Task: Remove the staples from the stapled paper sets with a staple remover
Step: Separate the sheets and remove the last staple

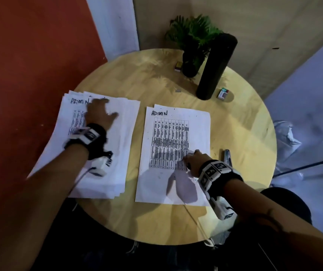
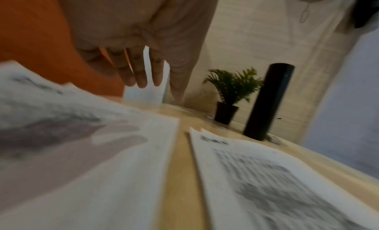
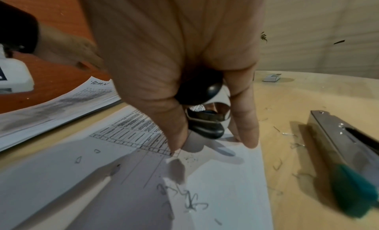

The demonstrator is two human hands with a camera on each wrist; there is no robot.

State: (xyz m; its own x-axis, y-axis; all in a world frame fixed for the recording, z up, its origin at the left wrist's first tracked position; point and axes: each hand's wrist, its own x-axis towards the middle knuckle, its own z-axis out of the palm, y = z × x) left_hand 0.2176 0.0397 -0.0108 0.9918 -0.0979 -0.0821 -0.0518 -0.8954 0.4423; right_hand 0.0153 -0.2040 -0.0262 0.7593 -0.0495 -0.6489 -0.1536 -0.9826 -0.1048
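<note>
1. Right hand [image 3: 184,68] wrapped round remover [image 3: 205,118], tool low over right paper set [image 1: 176,133], near its lower right edge. Thumb tip touching the sheet.
2. Left hand [image 1: 100,114] flat, fingers spread, grip empty, over the top of left stack [image 1: 106,163]. Blurred in both views; contact with paper not confirmable.
3. Pulled staples [image 3: 188,199] loose on the right set and on table [image 1: 244,133] beside it, so several extractions look done.
4. Torn patch in the right set just below the thumb, probably an old staple site.
5. No staple visible under the remover; whether one is left in this set can't be told.
6. Left stack fanned, several sheets deep. Stapled or done: unreadable.
7. Stapler [image 3: 338,144] lying right of the set, untouched.
8. Estimate: mid-task; at least the left stack needs checking.
</note>
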